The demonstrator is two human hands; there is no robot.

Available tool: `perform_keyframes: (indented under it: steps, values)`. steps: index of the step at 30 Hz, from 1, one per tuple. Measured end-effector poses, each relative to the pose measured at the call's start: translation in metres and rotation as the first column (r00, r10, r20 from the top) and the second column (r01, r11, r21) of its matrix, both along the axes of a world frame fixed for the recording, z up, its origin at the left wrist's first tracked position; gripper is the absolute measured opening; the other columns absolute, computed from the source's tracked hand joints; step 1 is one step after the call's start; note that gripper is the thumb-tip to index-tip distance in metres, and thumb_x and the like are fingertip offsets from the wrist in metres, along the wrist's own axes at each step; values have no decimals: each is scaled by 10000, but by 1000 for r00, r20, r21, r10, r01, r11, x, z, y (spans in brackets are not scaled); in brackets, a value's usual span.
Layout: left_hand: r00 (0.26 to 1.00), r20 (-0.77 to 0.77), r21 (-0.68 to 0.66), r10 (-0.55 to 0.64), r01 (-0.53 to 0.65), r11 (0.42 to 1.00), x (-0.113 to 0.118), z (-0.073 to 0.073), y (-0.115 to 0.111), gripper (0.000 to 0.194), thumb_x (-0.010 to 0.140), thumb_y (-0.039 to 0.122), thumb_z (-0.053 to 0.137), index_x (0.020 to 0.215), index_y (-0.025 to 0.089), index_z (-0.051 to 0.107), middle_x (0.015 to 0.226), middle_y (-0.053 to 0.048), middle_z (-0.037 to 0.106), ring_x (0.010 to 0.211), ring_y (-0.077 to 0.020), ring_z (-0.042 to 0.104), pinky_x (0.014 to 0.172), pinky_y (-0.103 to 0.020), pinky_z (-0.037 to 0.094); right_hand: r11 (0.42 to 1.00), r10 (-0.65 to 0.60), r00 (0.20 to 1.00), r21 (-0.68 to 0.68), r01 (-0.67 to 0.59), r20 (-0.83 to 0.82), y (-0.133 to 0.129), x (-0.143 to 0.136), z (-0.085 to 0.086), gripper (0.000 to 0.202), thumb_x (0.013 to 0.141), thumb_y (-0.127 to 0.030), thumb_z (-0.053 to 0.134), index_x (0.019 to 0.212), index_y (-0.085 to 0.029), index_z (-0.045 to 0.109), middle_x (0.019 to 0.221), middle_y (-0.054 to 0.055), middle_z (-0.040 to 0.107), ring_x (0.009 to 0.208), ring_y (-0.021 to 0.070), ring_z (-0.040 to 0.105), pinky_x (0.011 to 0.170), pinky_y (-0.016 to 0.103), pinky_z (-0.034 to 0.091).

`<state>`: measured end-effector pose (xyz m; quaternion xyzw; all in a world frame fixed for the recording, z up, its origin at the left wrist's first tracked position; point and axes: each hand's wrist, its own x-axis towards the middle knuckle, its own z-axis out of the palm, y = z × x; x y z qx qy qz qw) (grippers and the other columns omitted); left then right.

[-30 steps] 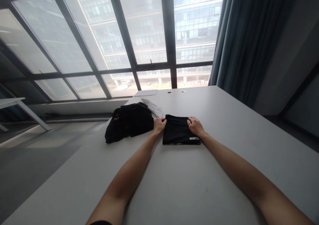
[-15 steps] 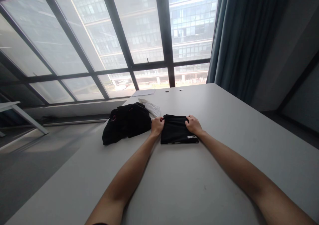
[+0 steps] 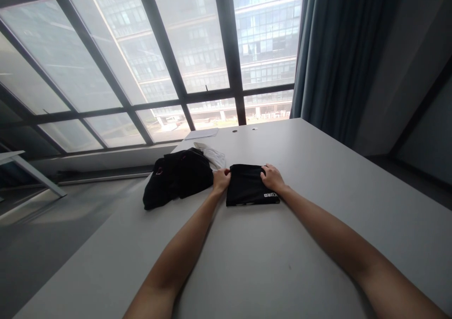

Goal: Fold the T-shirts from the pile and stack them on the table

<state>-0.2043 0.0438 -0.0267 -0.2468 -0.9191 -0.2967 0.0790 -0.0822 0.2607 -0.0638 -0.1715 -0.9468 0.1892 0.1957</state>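
Note:
A black cloth folded into a flat rectangle (image 3: pixel 247 186) lies on the white table (image 3: pixel 243 257), with white lettering near its lower right corner. My left hand (image 3: pixel 221 179) is closed at the cloth's upper left edge, thumb and fingers pinched on it. At the upper right edge, my right hand (image 3: pixel 272 176) has its fingers bent over the cloth and gripping it. A rumpled black garment (image 3: pixel 180 175) lies just left of my left hand. Behind it is a crumpled white cloth or bag (image 3: pixel 213 156).
White paper (image 3: pixel 202 133) lies at the table's far left edge. Two small items, one dark (image 3: pixel 235 131) and one pale (image 3: pixel 254 128), are near the far edge. Beyond stand a window wall and a blue curtain (image 3: pixel 328 64). Another white table (image 3: pixel 35 170) is at the left.
The view has shifted slightly. Both hands stay at the upper edges of the folded cloth, which looks much the same.

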Motion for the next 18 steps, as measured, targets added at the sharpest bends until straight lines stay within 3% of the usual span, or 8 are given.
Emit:
perform_keyframes:
  steps: [2, 6, 8, 10, 12, 14, 18]
  values:
    - [1000, -13, 37, 1, 0, 999, -1, 0, 1, 249, 937, 202, 562, 1085, 167, 760, 1035, -70, 782, 948, -183, 723, 859, -247, 523, 1000, 2, 1000, 1, -2, 6, 0, 0, -1, 496, 974, -327, 445, 1398, -124, 603, 1521, 169, 499, 1416, 287, 431, 1184, 403, 307]
    - [1000, -3, 47, 28, -28, 999, -1, -3, 1, 301, 871, 143, 619, 1152, 115, 722, 921, -90, 774, 857, -210, 729, 841, -286, 546, 1000, -3, 1000, 6, 3, 17, 0, 1, 0, 486, 982, -333, 449, 1396, -130, 602, 1529, 170, 491, 1419, 283, 427, 1180, 401, 307]
    - [998, -35, 63, 46, -44, 997, 1, -2, 2, 400, 867, 139, 624, 1263, 101, 668, 1039, -124, 759, 947, -237, 720, 919, -327, 534, 1000, -9, 1000, 18, 8, 17, -2, 3, 5, 466, 989, -332, 440, 1372, -136, 619, 1521, 165, 503, 1419, 282, 427, 1179, 415, 303]
    - [990, -140, 83, -6, 18, 996, 5, -1, 4, 452, 928, 152, 548, 1377, 123, 594, 1257, -149, 690, 1140, -243, 662, 1047, -347, 472, 999, -7, 1000, 52, 8, -4, -5, 5, 12, 444, 996, -308, 418, 1340, -129, 637, 1518, 163, 508, 1433, 287, 407, 1189, 446, 277]
    - [959, -229, 7, -169, 175, 985, 9, -3, 8, 444, 990, 183, 459, 1420, 175, 568, 1418, -126, 599, 1310, -230, 558, 1150, -347, 382, 995, 19, 999, 99, -15, -43, -12, 7, 18, 440, 1003, -277, 387, 1327, -121, 640, 1522, 162, 506, 1454, 286, 376, 1202, 463, 243]
    - [926, -189, -156, -326, 300, 941, 12, -9, 13, 439, 1025, 258, 429, 1443, 208, 552, 1524, -103, 513, 1433, -249, 433, 1211, -399, 302, 990, 65, 997, 126, -59, -50, -22, 8, 19, 459, 1012, -286, 373, 1374, -126, 605, 1548, 156, 479, 1480, 280, 337, 1208, 471, 227]
    - [942, -13, -312, -334, 314, 897, 8, -26, 17, 511, 1047, 410, 406, 1531, 248, 440, 1657, -92, 308, 1539, -319, 233, 1208, -577, 240, 986, 118, 986, 102, -130, 118, -43, 10, 7, 592, 1026, -407, 388, 1527, -96, 435, 1629, 188, 342, 1530, 311, 236, 1216, 535, 179]
